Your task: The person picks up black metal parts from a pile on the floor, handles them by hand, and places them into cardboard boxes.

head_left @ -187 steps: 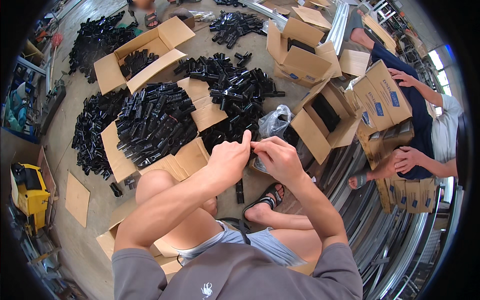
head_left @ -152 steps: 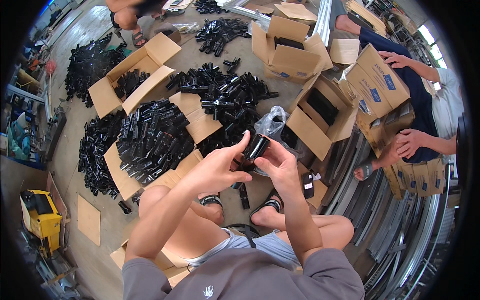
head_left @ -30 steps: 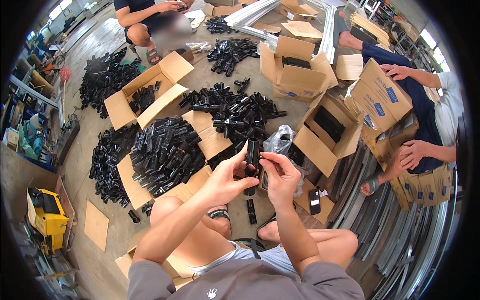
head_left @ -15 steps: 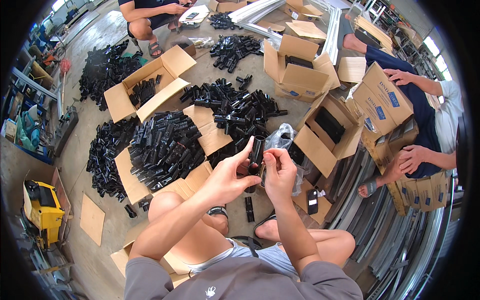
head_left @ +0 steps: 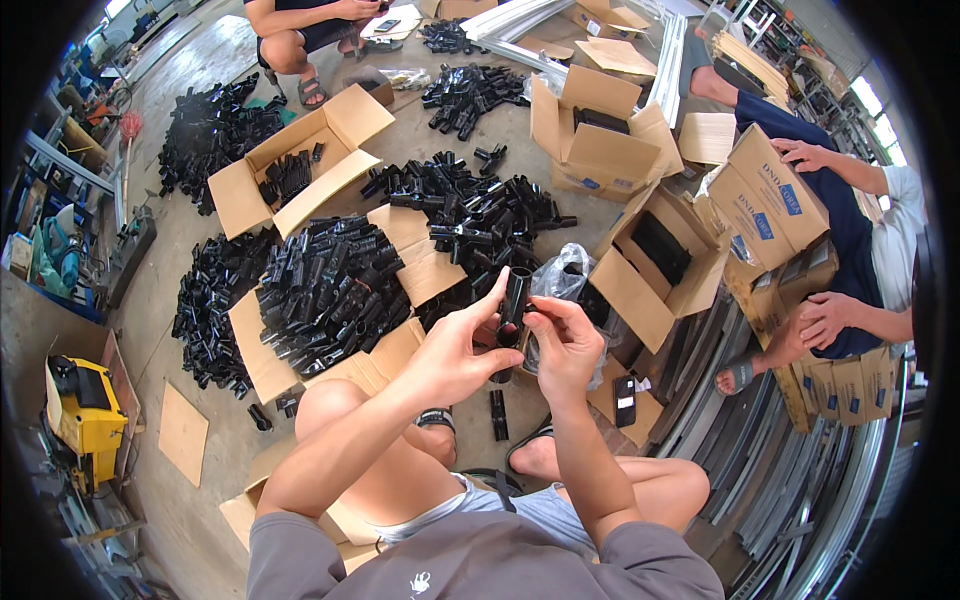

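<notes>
My left hand (head_left: 452,352) is closed around a glossy black tube connector (head_left: 515,300), held upright with its open end on top. Against the tube's right side, my right hand (head_left: 567,348) is pinched, thumb to fingertips. A small dark bit shows at those fingertips, too small to name. Another black tube piece (head_left: 498,415) lies on the floor between my feet. Beyond my hands spreads a heap of similar black connectors (head_left: 490,215), and a larger heap (head_left: 330,295) rests on cardboard to the left.
An open carton (head_left: 245,200) holding black parts stands at far left; two more cartons (head_left: 640,318) (head_left: 590,182) stand at right. A clear plastic bag (head_left: 562,272) and a phone (head_left: 625,400) lie nearby. A seated person (head_left: 845,190) is at right, another (head_left: 290,50) crouches far off.
My right hand has shifted slightly right and down along the tube, its fingertips still pinched. The left hand keeps its hold on the tube almost unmoved.
</notes>
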### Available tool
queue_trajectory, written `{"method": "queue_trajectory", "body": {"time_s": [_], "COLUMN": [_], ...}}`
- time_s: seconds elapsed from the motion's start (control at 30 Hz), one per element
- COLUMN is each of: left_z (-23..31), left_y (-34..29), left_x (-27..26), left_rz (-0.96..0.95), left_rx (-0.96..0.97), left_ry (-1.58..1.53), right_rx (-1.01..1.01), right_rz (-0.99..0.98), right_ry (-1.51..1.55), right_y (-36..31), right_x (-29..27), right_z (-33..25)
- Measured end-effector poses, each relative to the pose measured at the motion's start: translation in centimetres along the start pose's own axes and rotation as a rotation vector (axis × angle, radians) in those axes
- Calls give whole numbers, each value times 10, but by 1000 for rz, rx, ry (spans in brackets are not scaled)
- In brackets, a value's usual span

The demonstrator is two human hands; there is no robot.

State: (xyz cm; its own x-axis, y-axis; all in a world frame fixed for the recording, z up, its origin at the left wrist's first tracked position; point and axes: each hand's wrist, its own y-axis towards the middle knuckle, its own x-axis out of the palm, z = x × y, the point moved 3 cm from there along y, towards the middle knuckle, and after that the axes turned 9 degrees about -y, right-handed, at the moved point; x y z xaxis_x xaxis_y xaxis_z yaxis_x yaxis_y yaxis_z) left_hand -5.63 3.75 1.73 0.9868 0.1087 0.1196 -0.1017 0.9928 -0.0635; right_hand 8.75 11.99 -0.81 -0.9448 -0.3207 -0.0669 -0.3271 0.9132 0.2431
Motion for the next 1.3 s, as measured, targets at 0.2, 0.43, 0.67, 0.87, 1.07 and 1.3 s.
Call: {"method": "queue_trajectory", "body": {"time_s": [0.2,0.43,0.67,0.87,1.07,1.3], "left_z": [5,6,8,9,11,8], "left_y": [-2,-2,-2,-2,-3,-3], "left_x": [0,0,1,3,5,6], "left_rz": [8,0,2,-7,-29,-49], "left_rx": [-13,-46,-36,-42,-50,-53], "left_ry": [-13,5,7,22,33,12], "right_rx": [21,-31,-44,-223,-64,-182], "right_rz": [-56,-65,-84,-81,-178,-140], "right_ry": [54,6,-63,-280,-234,-217], "right_y": [-1,1,1,7,8,4], "right_x": [-4,-6,-8,-6,-2,-15], "right_z": [-1,0,-1,0,-4,14]}}
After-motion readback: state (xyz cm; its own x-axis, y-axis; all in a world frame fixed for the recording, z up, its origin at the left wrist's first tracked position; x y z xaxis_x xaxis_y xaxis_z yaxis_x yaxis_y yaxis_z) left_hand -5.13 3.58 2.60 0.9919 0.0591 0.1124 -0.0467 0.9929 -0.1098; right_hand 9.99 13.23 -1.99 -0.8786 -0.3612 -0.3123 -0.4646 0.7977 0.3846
